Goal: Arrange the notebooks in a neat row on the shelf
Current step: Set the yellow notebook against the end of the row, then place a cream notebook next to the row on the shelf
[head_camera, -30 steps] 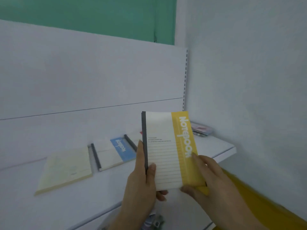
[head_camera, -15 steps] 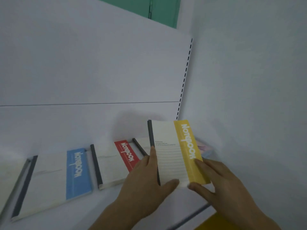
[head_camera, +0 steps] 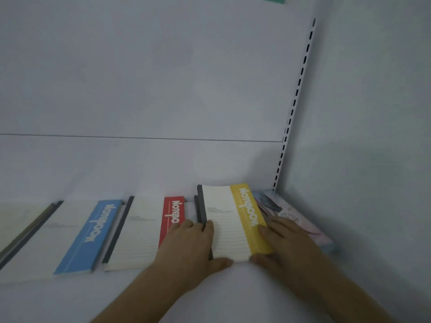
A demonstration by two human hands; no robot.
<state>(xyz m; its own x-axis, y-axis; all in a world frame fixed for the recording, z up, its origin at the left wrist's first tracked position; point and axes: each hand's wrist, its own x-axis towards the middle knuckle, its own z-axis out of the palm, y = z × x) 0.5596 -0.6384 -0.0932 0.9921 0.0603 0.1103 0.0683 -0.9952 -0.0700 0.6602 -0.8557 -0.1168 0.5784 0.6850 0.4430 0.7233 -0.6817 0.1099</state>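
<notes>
A yellow-and-white notebook [head_camera: 229, 220] lies flat on the white shelf [head_camera: 140, 294], on top of another dark-spined notebook [head_camera: 198, 210] whose edge shows at its left. My left hand [head_camera: 189, 245] grips its dark spine side and my right hand [head_camera: 282, 241] holds its yellow edge. Left of it lie a red-striped notebook [head_camera: 144, 231] and a blue-striped notebook [head_camera: 77, 236], side by side. A pale notebook [head_camera: 16, 220] is cut off at the far left.
A stack of pinkish printed booklets [head_camera: 289, 213] lies in the right corner against the side wall. A slotted upright [head_camera: 296, 99] runs up the corner, and the white back panel stands close behind the row.
Both hands carried the yellow notebook forward and down from the air onto the shelf, right of the red one. The view has dropped and shifted toward the shelf corner.
</notes>
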